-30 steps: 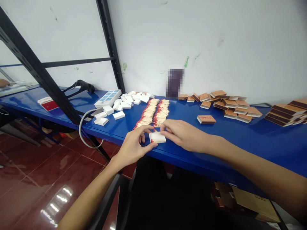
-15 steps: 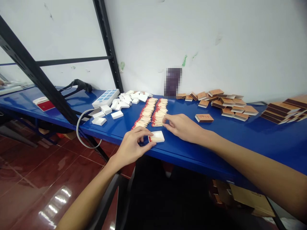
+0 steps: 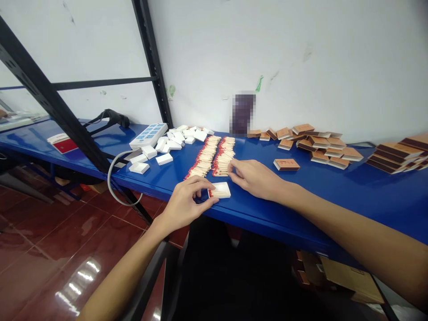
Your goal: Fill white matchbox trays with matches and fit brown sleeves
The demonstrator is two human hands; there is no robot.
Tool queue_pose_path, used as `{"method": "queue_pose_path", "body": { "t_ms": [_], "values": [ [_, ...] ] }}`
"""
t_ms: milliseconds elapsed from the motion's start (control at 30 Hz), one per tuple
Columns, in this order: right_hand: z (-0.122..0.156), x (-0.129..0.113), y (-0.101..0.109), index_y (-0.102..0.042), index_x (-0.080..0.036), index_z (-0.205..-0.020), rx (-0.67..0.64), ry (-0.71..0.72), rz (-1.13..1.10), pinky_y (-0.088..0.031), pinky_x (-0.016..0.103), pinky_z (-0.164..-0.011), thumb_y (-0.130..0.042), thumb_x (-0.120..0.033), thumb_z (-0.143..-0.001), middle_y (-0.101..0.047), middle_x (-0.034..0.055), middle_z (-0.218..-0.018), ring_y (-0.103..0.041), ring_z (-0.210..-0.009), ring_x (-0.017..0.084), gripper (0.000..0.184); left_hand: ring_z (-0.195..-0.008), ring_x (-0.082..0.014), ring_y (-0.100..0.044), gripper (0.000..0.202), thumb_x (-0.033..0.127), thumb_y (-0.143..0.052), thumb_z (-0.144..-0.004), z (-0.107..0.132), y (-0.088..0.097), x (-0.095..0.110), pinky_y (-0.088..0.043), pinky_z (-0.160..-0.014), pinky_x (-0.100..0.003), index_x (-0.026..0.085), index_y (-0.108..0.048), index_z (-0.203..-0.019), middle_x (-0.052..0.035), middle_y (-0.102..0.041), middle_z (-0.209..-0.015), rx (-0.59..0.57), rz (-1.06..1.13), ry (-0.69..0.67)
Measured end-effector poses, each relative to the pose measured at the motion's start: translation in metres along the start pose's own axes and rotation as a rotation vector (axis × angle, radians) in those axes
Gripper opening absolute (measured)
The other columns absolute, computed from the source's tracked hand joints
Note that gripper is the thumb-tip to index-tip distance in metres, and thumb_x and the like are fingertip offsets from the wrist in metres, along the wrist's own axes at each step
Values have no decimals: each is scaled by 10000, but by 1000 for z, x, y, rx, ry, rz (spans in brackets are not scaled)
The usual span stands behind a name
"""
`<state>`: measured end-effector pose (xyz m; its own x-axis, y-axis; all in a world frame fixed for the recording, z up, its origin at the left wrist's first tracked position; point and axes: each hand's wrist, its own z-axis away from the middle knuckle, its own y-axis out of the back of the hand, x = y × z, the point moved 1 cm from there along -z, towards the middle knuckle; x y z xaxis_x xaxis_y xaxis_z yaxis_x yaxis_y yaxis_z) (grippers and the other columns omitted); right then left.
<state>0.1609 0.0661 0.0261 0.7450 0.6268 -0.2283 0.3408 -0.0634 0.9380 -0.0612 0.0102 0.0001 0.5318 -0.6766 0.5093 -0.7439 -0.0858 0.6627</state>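
Observation:
My left hand (image 3: 190, 196) grips a small white matchbox tray (image 3: 224, 187) between thumb and fingers, near the table's front edge. Several red-tipped matches (image 3: 219, 194) lie inside it, along the near side. Just beyond, two long rows of loose matches run away from me: a left row (image 3: 203, 158) and a right row (image 3: 223, 156). The fingers of my right hand (image 3: 252, 176) are pinched at the near right end of the right row, on the matchstick ends; how many they hold is hidden. A brown matchbox sleeve (image 3: 286, 165) lies alone to the right of this hand.
White trays (image 3: 174, 140) are heaped at the back left, beside a white power strip (image 3: 149, 136) with a looping cable. Orange-brown sleeves (image 3: 317, 142) lie piled at the back right, with stacked ones (image 3: 394, 156) farther right. A black shelf post (image 3: 67, 107) crosses the left side.
The camera view has shifted slightly. My left hand stays on the tray and my right hand stays at the right row, with hardly any movement.

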Motion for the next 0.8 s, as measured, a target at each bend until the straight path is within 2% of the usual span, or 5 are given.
{"method": "queue_pose_path", "body": {
  "t_ms": [133,467,800],
  "values": [
    [0,0,0,-548,-186,-904,-37,-13,9,-290,274,-596,-470,-221,-919,-621,39,-787,-492,-634,149,87,-634,-98,-510,166,285,-731,-844,0,0,-1,-461,-621,-249,199,-707,-984,-36,-683,-996,0,-9,-2],
    [-1,8,-1,-581,-189,-916,-45,-33,-3,-306,268,-619,-479,-257,-921,-625,36,-776,-512,-655,156,123,-637,-93,-511,158,270,-738,-839,0,1,0,-456,-618,-240,199,-707,-976,-28,-682,-994,0,-9,-3],
    [2,6,3,-529,-209,-901,-91,-43,37,-272,270,-583,-454,-282,-933,-621,25,-762,-500,-633,155,110,-640,-100,-516,160,292,-722,-852,0,2,1,-458,-622,-248,202,-700,-983,-34,-683,-996,-6,-24,-3]
  ]
}}
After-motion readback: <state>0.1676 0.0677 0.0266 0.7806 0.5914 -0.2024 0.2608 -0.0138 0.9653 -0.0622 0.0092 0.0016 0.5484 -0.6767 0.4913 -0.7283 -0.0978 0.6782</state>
